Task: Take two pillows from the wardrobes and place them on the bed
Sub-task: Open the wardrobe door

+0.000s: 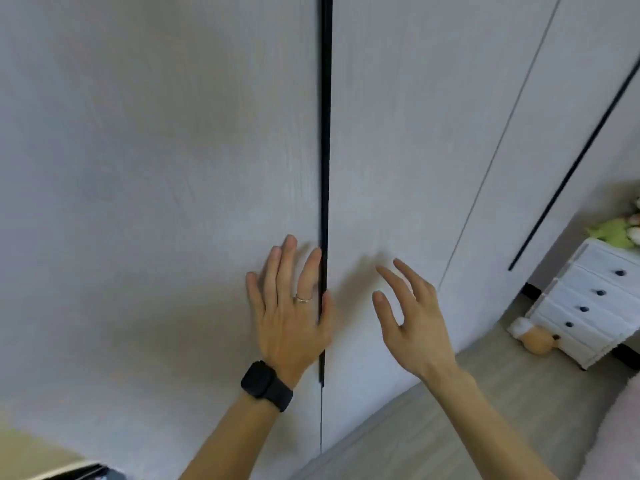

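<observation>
Pale grey wardrobe doors (156, 168) fill the view, closed, with a long black vertical handle strip (325, 133) along the seam between two of them. My left hand (291, 306), with a ring and a black wristwatch, lies spread on the left door, its thumb hooked at the black strip. My right hand (412, 317) hovers open in front of the right door (398, 150), fingers apart and holding nothing. No pillow is visible. A pink soft edge (623, 420) at the lower right may be the bed.
A second black handle strip (571, 168) runs down further wardrobe doors on the right. A white chest of drawers (588, 306) stands at the right with green and pink soft toys (620, 230) on top and a plush toy (536, 337) on the wood floor beside it.
</observation>
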`<control>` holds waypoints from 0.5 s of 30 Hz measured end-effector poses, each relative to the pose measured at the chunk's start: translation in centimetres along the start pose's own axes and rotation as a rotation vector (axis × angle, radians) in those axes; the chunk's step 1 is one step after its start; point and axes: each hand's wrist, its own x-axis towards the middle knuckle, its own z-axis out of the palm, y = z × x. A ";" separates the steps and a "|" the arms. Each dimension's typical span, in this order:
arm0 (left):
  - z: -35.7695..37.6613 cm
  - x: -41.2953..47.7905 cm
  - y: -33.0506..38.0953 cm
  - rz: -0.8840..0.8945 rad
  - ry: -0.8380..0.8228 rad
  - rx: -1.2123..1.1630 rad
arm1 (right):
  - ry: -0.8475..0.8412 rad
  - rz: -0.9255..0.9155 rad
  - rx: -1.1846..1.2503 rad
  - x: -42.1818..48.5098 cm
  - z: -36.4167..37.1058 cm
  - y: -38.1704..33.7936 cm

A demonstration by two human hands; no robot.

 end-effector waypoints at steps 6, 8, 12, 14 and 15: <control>1.0 1.1 3.2 -0.213 0.045 0.144 | 0.158 -0.523 -0.009 8.9 1.0 2.2; 0.5 2.2 4.0 -0.275 0.066 0.184 | 0.242 -0.582 -0.026 10.9 1.0 1.7; -0.2 7.0 3.9 -0.229 0.147 0.244 | 0.409 -0.647 -0.076 15.6 0.5 -0.3; -0.2 9.3 3.8 -0.211 0.193 0.277 | 0.459 -0.649 -0.072 17.9 0.2 -1.5; -0.2 10.0 3.8 -0.210 0.214 0.284 | 0.473 -0.647 -0.059 18.8 0.1 -2.0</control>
